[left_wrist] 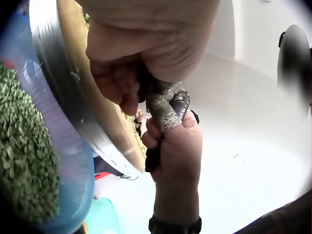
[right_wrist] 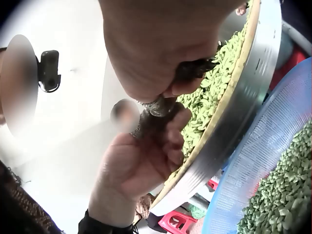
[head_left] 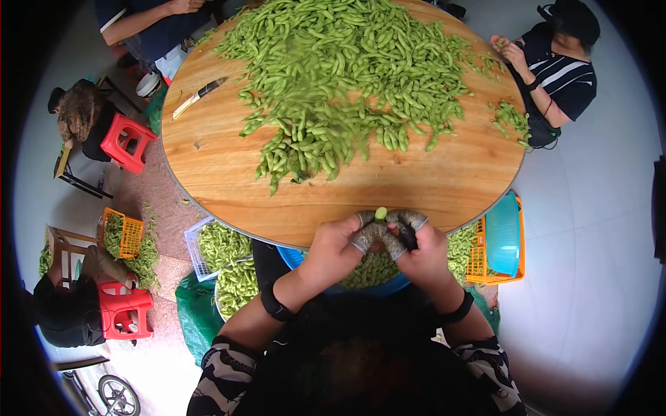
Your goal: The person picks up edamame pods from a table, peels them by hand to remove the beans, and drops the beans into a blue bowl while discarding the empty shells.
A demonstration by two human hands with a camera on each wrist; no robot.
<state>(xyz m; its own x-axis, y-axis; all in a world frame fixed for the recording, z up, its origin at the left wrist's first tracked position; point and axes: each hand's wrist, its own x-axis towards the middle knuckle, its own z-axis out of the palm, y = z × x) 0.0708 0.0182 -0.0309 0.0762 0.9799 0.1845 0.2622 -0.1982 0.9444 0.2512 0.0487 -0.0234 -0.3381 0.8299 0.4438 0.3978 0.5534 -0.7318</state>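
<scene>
In the head view both hands meet in front of the table's near edge. Between their fingertips shows a pale green edamame pod [head_left: 381,213], mostly hidden by the fingers. My left hand [head_left: 336,244] pinches the pod from one side, and my right hand [head_left: 424,251] pinches it from the other. Grey speckled finger covers [head_left: 393,243] sit on thumbs and fingers, with some black material on the right hand. Beneath the hands is a blue mesh basket [right_wrist: 263,126] that holds shelled beans [right_wrist: 278,195]. Both wrist views show the hands close together, the pod hidden.
A large pile of edamame pods [head_left: 361,76] covers the far part of the round wooden table [head_left: 222,177]. A knife [head_left: 199,98] lies at its left. Crates of pods [head_left: 223,247] flank the basket, beside a teal basket [head_left: 503,236]. Other people sit around, one person [head_left: 558,69] at right.
</scene>
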